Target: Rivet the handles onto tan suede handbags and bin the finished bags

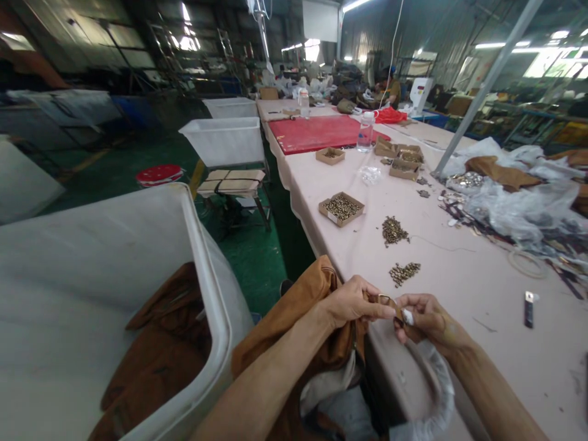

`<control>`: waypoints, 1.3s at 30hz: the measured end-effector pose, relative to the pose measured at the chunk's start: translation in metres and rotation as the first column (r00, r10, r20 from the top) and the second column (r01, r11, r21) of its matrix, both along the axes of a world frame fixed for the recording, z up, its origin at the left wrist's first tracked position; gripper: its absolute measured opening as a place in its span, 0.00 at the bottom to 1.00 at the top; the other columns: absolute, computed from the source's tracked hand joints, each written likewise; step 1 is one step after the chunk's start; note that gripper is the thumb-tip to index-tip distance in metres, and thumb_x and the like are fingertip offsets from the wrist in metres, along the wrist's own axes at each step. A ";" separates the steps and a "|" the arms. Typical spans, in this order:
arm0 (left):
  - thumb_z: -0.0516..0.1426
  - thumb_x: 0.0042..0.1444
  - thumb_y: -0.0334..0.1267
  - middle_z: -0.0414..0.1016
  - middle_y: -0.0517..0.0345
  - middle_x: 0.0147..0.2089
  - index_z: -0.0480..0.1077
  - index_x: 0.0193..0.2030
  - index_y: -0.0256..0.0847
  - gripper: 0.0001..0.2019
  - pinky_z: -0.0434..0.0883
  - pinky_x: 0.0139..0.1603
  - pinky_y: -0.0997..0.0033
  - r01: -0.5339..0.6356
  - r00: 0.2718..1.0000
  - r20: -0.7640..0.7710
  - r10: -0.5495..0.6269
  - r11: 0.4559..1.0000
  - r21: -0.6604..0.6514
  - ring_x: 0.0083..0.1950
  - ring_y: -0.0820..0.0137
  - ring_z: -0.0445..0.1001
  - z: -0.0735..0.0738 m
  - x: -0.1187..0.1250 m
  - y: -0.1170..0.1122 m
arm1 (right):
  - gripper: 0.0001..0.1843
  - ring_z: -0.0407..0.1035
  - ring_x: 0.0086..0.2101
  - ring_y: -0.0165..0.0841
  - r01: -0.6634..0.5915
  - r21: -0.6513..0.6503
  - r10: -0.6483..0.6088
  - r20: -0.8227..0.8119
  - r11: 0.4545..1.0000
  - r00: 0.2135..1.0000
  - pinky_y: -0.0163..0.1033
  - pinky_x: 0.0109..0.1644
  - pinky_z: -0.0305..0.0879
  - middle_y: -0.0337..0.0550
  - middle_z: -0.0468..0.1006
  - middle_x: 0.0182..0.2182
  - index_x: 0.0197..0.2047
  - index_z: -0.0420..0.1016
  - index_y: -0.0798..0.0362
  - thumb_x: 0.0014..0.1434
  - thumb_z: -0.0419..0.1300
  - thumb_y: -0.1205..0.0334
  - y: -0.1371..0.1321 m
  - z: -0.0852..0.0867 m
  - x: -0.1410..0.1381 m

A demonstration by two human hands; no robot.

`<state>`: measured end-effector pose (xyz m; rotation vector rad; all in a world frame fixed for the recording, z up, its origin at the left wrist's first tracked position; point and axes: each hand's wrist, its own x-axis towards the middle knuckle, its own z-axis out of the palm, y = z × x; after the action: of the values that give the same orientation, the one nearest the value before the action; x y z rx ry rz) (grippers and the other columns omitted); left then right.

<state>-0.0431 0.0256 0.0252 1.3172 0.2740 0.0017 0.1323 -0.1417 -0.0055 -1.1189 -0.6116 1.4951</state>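
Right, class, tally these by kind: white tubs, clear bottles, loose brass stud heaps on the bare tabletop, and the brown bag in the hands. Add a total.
Tubs: 3
Bottles: 2
Stud heaps: 2
Bag: 1
Total: 8

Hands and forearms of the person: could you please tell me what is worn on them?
The left forearm and right forearm are bare, no sleeves in view. The left hand and right hand wear no gloves or rings; a white wrap seems to cover one right fingertip.
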 end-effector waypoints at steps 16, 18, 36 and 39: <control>0.69 0.43 0.45 0.78 0.55 0.27 0.81 0.32 0.32 0.16 0.50 0.21 0.73 -0.278 0.951 -0.184 0.250 0.949 -0.147 0.19 0.81 0.57 -0.036 0.022 -0.012 | 0.20 0.79 0.34 0.43 0.186 0.182 -0.245 0.878 0.966 0.410 0.45 0.38 0.76 0.54 0.86 0.38 0.45 0.84 0.56 0.56 0.66 0.51 0.085 -0.027 0.109; 0.70 0.42 0.45 0.81 0.53 0.30 0.81 0.33 0.31 0.17 0.51 0.20 0.73 -0.309 0.941 -0.192 0.279 0.939 -0.149 0.19 0.81 0.57 -0.035 0.022 -0.012 | 0.16 0.79 0.37 0.43 0.158 0.207 -0.247 0.921 0.966 0.302 0.45 0.41 0.75 0.53 0.86 0.41 0.43 0.86 0.54 0.54 0.64 0.56 0.112 -0.035 0.117; 0.67 0.47 0.40 0.60 0.68 0.19 0.82 0.36 0.34 0.12 0.53 0.19 0.73 -0.385 0.890 -0.253 0.379 0.923 0.027 0.17 0.79 0.52 -0.039 0.029 -0.020 | 0.08 0.70 0.32 0.37 -0.031 0.098 -0.101 0.983 0.995 -0.153 0.39 0.38 0.64 0.50 0.78 0.34 0.42 0.74 0.56 0.64 0.55 0.65 0.132 0.006 0.085; 0.65 0.51 0.38 0.62 0.66 0.19 0.82 0.38 0.35 0.10 0.53 0.21 0.73 -0.362 0.885 -0.266 0.381 0.925 0.120 0.19 0.77 0.55 -0.043 0.030 -0.021 | 0.10 0.71 0.34 0.36 -0.049 0.182 -0.186 0.977 0.982 -0.101 0.39 0.39 0.67 0.45 0.76 0.37 0.51 0.70 0.52 0.69 0.51 0.62 0.082 0.037 0.043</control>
<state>-0.0126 0.0044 -0.0180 1.3127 0.7788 0.1477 0.1752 -0.0596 0.0317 -2.0528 -1.6600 0.0593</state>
